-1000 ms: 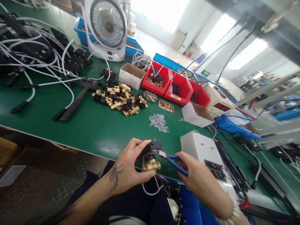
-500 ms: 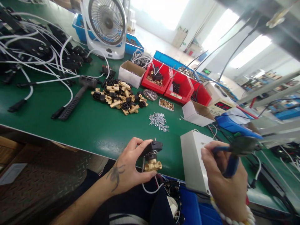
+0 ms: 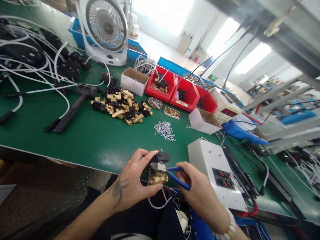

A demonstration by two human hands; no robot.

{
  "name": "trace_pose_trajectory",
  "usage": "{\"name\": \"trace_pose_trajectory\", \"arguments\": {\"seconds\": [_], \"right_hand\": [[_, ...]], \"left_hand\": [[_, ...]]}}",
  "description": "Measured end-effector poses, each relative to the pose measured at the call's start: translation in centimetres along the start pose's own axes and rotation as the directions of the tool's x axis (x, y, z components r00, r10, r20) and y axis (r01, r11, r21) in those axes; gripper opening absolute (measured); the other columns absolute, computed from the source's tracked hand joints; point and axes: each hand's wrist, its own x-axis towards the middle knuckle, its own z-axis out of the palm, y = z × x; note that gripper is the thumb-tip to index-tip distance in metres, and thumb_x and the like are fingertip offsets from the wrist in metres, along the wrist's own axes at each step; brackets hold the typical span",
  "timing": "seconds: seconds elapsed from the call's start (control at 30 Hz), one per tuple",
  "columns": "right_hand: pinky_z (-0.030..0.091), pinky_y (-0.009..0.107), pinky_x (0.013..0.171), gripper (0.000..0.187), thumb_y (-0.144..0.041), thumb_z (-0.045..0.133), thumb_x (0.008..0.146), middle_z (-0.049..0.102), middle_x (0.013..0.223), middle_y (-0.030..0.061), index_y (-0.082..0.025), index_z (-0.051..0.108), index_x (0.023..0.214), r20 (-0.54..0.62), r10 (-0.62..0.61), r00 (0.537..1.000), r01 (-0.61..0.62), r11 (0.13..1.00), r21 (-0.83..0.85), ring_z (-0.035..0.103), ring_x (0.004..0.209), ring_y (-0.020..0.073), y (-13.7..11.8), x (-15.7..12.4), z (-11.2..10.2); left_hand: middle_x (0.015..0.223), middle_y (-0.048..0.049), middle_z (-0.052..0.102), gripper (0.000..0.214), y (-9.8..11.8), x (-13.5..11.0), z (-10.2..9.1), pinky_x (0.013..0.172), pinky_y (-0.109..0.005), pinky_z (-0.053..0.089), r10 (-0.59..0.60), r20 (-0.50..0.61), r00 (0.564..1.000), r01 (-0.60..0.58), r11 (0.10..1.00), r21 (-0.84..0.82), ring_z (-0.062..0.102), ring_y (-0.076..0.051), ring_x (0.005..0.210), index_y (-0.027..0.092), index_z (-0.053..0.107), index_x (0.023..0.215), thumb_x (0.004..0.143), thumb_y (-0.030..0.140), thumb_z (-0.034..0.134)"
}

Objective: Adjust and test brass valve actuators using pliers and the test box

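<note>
Brass valve [image 3: 157,180], black box [image 3: 163,156] seem joined in left hand [image 3: 133,176]; right hand [image 3: 198,186] grips pliers [image 3: 172,176] between them; valve pile [image 3: 117,114], 11 o'clock, seems undone.

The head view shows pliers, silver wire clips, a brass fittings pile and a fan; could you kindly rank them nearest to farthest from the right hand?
From the right hand:
1. Blue-handled pliers: held in it.
2. Silver wire clips: ahead, to the left.
3. Brass fittings pile: farther left.
4. White fan: far left, at the back.
</note>
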Motion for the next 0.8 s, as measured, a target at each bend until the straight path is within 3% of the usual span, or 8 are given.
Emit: {"name": "trace_pose_trajectory", "arguments": {"seconds": [0.17, 0.4, 0.5, 0.7, 0.77, 0.8], "right_hand": [[0.051, 0.028, 0.067, 0.006, -0.025, 0.054, 0.089, 0.064, 0.085, 0.0033, -0.021, 0.055, 0.093, -0.017, -0.063, 0.998, 0.065, 0.980, 0.189, 0.062, 0.075, 0.0164, -1.5, 1.3, -1.3], [0.051, 0.028, 0.070, 0.014, -0.010, 0.046, 0.092, 0.065, 0.089, 0.0059, -0.021, 0.055, 0.092, 0.002, -0.283, 0.959, 0.283, 0.957, 0.060, 0.062, 0.082, 0.0172, -2.3, 2.0, -0.6], [0.052, 0.029, 0.071, 0.019, -0.009, 0.040, 0.095, 0.065, 0.092, 0.0074, -0.019, 0.056, 0.097, 0.027, -0.422, 0.906, 0.422, 0.906, 0.004, 0.059, 0.083, 0.0176, -2.2, 1.9, -0.5], [0.053, 0.030, 0.078, 0.024, -0.016, 0.037, 0.100, 0.065, 0.086, 0.0083, -0.016, 0.059, 0.092, -0.004, -0.690, 0.723, 0.685, 0.719, -0.121, 0.056, 0.084, 0.0192, -1.2, 2.0, 0.3], [0.052, 0.031, 0.081, 0.022, -0.015, 0.037, 0.100, 0.065, 0.086, 0.0085, -0.015, 0.059, 0.093, -0.038, -0.707, 0.706, 0.700, 0.705, -0.115, 0.056, 0.085, 0.0195, -1.0, 2.0, 0.5], [0.052, 0.031, 0.081, 0.020, -0.015, 0.038, 0.099, 0.066, 0.088, 0.0084, -0.015, 0.058, 0.095, -0.046, -0.689, 0.724, 0.683, 0.724, -0.099, 0.056, 0.086, 0.0192, -1.0, 1.9, 0.5]], "left_hand": [[0.118, -0.0070, 0.051, 0.066, 0.4, 0.2, 0.5, 0.095, -0.041, 0.052, 0.072, 0.005, 0.997, -0.072, 0.995, 0.073, 0.055, -0.025, 0.109, 0.025, 0.047, 0.133, 0.072, 0.023, 0.070], [0.118, -0.0078, 0.049, 0.074, 0.0, 0.3, 0.6, 0.091, -0.039, 0.054, 0.094, 0.054, 0.994, -0.099, 0.990, 0.097, 0.056, -0.025, 0.106, 0.025, 0.044, 0.136, 0.068, 0.022, 0.073], [0.117, -0.0079, 0.050, 0.076, -0.6, 0.1, 0.4, 0.090, -0.039, 0.054, 0.154, 0.062, 0.986, -0.159, 0.983, 0.094, 0.056, -0.026, 0.107, 0.025, 0.041, 0.139, 0.070, 0.028, 0.073], [0.122, -0.0077, 0.048, 0.067, -0.1, -0.1, -0.1, 0.098, -0.038, 0.051, 0.096, 0.089, 0.991, -0.104, 0.990, 0.099, 0.055, -0.023, 0.111, 0.025, 0.042, 0.136, 0.076, 0.025, 0.069], [0.123, -0.0070, 0.048, 0.066, -0.2, -0.1, 0.0, 0.098, -0.038, 0.051, 0.093, 0.086, 0.992, -0.102, 0.989, 0.108, 0.055, -0.024, 0.111, 0.028, 0.041, 0.137, 0.077, 0.024, 0.068], [0.123, -0.0065, 0.048, 0.066, -0.5, -0.2, 0.1, 0.097, -0.039, 0.051, 0.106, 0.081, 0.991, -0.115, 0.986, 0.117, 0.056, -0.024, 0.111, 0.030, 0.040, 0.137, 0.077, 0.025, 0.067]]}}
